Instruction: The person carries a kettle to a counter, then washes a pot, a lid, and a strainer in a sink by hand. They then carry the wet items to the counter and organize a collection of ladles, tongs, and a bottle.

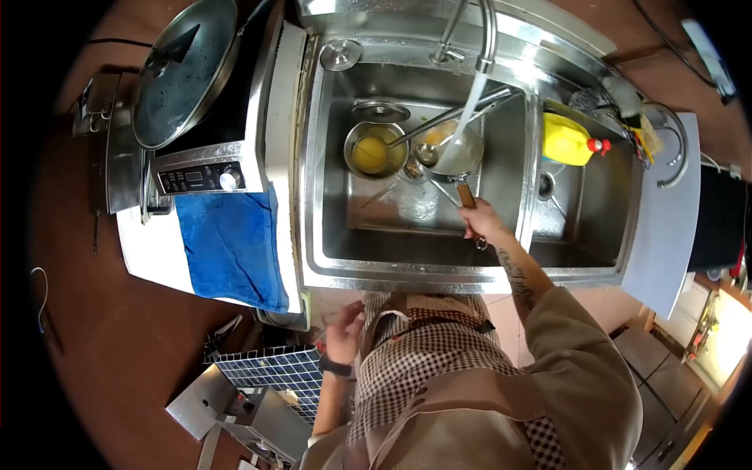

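Observation:
My right hand [484,222] is closed round the wooden handle of a small pan [462,153] in the large basin of the sink [415,276]. Water from the faucet [487,39] runs down into this pan. A ladle [426,153] lies against the pan's left side. Left of it sits a metal bowl [351,150] with yellow contents. A round lid [381,111] leans behind the bowl. Below the sink's front edge, beside the checkered apron [423,352], my left hand [343,333] is raised with fingers partly curled, touching no visible object.
A yellow bottle [565,141] with a red cap stands in the smaller basin. On the left are a cooktop [205,178], a large lidded pan [184,74] and a blue cloth [231,247]. A round metal strainer [340,55] sits on the sink's back left corner.

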{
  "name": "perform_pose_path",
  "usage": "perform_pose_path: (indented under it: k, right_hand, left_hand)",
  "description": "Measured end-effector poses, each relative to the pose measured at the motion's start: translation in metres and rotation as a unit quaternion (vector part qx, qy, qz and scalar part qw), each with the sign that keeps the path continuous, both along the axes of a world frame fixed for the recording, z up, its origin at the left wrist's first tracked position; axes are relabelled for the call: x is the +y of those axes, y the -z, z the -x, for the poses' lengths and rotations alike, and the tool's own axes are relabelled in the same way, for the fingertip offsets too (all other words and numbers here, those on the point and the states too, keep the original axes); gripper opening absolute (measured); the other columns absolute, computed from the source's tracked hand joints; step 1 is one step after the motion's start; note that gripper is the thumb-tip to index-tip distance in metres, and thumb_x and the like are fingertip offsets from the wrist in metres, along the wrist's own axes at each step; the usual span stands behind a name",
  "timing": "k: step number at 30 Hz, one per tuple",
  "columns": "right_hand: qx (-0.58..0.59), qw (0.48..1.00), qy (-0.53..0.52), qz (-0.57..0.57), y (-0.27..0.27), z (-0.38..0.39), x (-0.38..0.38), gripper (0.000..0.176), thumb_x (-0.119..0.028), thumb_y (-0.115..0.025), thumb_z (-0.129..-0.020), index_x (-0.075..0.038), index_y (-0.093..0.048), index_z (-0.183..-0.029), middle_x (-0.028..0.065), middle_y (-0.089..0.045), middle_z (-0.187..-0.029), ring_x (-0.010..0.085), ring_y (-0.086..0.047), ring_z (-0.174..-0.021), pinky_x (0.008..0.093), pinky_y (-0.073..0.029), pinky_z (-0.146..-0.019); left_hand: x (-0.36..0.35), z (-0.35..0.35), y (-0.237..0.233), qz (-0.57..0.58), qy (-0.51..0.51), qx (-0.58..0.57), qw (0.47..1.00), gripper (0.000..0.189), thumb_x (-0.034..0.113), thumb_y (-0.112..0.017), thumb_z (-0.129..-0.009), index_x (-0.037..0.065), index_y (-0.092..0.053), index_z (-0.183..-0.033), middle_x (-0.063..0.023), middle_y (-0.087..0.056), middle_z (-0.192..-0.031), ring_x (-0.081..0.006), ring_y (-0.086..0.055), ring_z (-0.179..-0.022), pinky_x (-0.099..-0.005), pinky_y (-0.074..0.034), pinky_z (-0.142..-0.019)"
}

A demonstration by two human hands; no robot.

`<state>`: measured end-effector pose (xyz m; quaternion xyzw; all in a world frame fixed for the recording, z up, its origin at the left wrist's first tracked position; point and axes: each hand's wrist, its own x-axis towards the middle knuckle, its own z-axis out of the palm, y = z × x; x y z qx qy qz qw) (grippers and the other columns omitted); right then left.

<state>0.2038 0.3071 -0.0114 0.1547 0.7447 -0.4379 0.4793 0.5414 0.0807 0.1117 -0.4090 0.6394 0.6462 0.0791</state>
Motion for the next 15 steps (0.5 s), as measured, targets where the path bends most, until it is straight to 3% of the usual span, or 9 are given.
perform_pose_path:
  k: [3, 4, 6, 8, 12, 15]
  right_hand:
    - [-0.136, 0.988, 0.029, 0.061, -0.051, 0.008, 0.025, 0.024, -0.021, -0.065, -0.085, -0.003, -0.052, -0.078, 0.0042, -0.051, -0.058, 0.0151, -0.050, -0.043, 0.0335, -0.049, -0.042]
    - [-0.155, 0.985, 0.035, 0.063, -0.072, 0.004, 0.027, 0.025, -0.023, -0.065, -0.087, -0.004, -0.053, -0.075, 0.0038, -0.052, -0.059, 0.0148, -0.051, -0.045, 0.0331, -0.049, -0.043]
    - [-0.230, 0.957, 0.127, 0.123, -0.087, -0.009, 0.037, 0.022, -0.026, -0.059, -0.092, -0.005, -0.054, -0.088, 0.0012, -0.052, -0.062, 0.0098, -0.046, -0.043, 0.0258, -0.042, -0.038]
    - [-0.307, 0.896, 0.238, 0.217, -0.094, -0.030, 0.043, 0.026, -0.030, -0.056, -0.095, -0.005, -0.054, -0.102, -0.0008, -0.052, -0.067, 0.0048, -0.042, -0.041, 0.0192, -0.034, -0.035]
    - [-0.421, 0.707, 0.314, 0.474, -0.078, -0.075, 0.055, 0.028, -0.025, -0.050, -0.094, 0.000, -0.057, -0.104, -0.0015, -0.049, -0.067, 0.0064, -0.047, -0.043, 0.0198, -0.043, -0.038]
    - [-0.438, 0.634, 0.334, 0.543, -0.085, -0.109, 0.047, 0.029, -0.022, -0.049, -0.092, 0.001, -0.051, -0.110, -0.0007, -0.048, -0.065, 0.0085, -0.046, -0.042, 0.0221, -0.042, -0.041]
  left_hand:
    - [-0.013, 0.019, -0.017, 0.047, 0.069, -0.003, 0.996, 0.031, 0.017, -0.060, -0.095, -0.005, -0.059, -0.117, -0.0126, -0.065, -0.111, -0.0176, -0.060, -0.103, -0.0282, -0.047, -0.089]
    - [-0.015, 0.019, -0.015, 0.088, 0.077, 0.029, 0.993, 0.031, 0.018, -0.061, -0.093, -0.001, -0.060, -0.118, -0.0139, -0.069, -0.105, -0.0211, -0.067, -0.093, -0.0312, -0.052, -0.082]
    - [-0.016, 0.022, -0.014, 0.036, 0.030, 0.054, 0.997, 0.030, 0.016, -0.061, -0.093, -0.001, -0.061, -0.117, -0.0134, -0.069, -0.104, -0.0201, -0.067, -0.092, -0.0301, -0.052, -0.080]
    - [-0.019, 0.023, -0.013, 0.010, 0.031, 0.061, 0.998, 0.030, 0.014, -0.063, -0.092, -0.002, -0.061, -0.117, -0.0132, -0.068, -0.105, -0.0189, -0.066, -0.093, -0.0293, -0.051, -0.081]
    - [-0.016, 0.036, -0.026, 0.014, 0.068, 0.073, 0.995, 0.029, 0.012, -0.063, -0.092, -0.002, -0.061, -0.117, -0.0125, -0.068, -0.104, -0.0177, -0.065, -0.095, -0.0284, -0.050, -0.085]
    - [-0.014, 0.060, -0.043, -0.036, 0.123, 0.087, 0.988, 0.031, 0.014, -0.064, -0.092, 0.000, -0.059, -0.119, -0.0108, -0.068, -0.104, -0.0164, -0.064, -0.095, -0.0278, -0.050, -0.085]
